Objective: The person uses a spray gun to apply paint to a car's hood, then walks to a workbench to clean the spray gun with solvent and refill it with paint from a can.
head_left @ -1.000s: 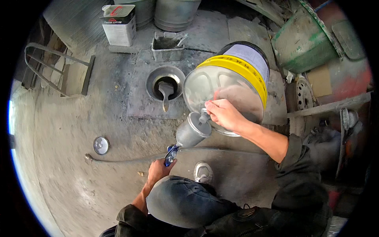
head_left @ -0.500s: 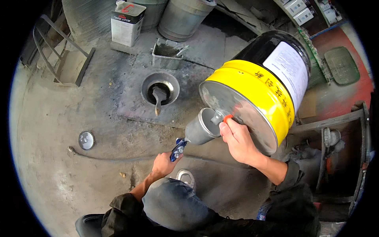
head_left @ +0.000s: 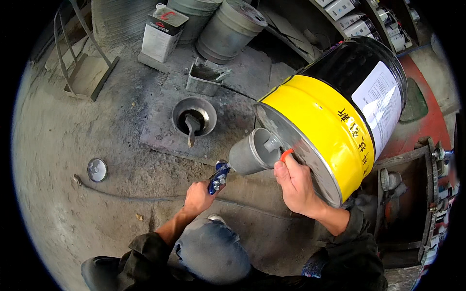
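Note:
My left hand (head_left: 198,194) grips a blue spray gun (head_left: 219,177) with a grey metal cup (head_left: 242,156) on top. The open cup is at the pale spout (head_left: 272,142) of a tilted black and yellow drum (head_left: 323,128). My right hand (head_left: 294,186) is closed on a red handle (head_left: 286,153) at the drum's steel end, just right of the cup. Beyond them stands a steel bowl (head_left: 206,110) with a dark content and a brush (head_left: 191,130) in it. A round lid (head_left: 97,170) lies to the left.
A rectangular can (head_left: 160,40), metal buckets (head_left: 227,30) and a grey container (head_left: 204,82) stand behind. A metal stand (head_left: 85,77) is at left. A hose (head_left: 121,194) crosses the concrete floor. Shelves of cans (head_left: 349,17) and a wooden frame (head_left: 427,203) are at right.
The drum has tipped further and moved right, showing more of its side. My right hand has moved down and right with the handle. The spray-gun cup has shifted right. The view has turned.

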A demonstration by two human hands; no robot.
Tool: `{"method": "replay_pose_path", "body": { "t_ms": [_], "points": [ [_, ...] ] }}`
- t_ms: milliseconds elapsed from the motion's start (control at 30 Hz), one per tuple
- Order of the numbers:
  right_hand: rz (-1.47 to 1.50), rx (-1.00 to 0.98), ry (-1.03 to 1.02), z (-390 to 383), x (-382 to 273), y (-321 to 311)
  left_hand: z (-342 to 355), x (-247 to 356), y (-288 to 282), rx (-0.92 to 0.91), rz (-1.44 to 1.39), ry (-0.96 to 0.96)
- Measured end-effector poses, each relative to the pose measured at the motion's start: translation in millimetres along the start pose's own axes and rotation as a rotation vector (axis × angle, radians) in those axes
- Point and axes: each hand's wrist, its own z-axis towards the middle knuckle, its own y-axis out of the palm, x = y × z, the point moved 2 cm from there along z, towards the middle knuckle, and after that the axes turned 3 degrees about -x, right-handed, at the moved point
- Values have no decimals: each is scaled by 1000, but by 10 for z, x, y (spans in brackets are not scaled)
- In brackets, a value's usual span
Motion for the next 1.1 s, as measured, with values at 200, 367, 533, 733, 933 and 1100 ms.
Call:
{"method": "replay_pose_path", "body": {
  "t_ms": [200, 367, 533, 733, 933, 1100],
  "points": [
    [-28, -16, 5, 19, -118, -24, 1, 41, -50, 7, 15, 8],
    [-61, -36, 19, 22, -108, -39, 18, 56, -54, 8, -5, 23],
    [-181, 6, -89, 38, -20, -21, 46, 17, -31, -3, 16, -1],
    [-296, -11, -153, 56, 52, -31, 90, -47, 10, -30, 43, -7],
    [105, 2, 74, 102, 70, 17, 54, -79, -33, -30, 73, -20],
    [532, 18, 173, 180, 347, -46, 6, -80, -87, -106, 70, -148]
  ]
}}
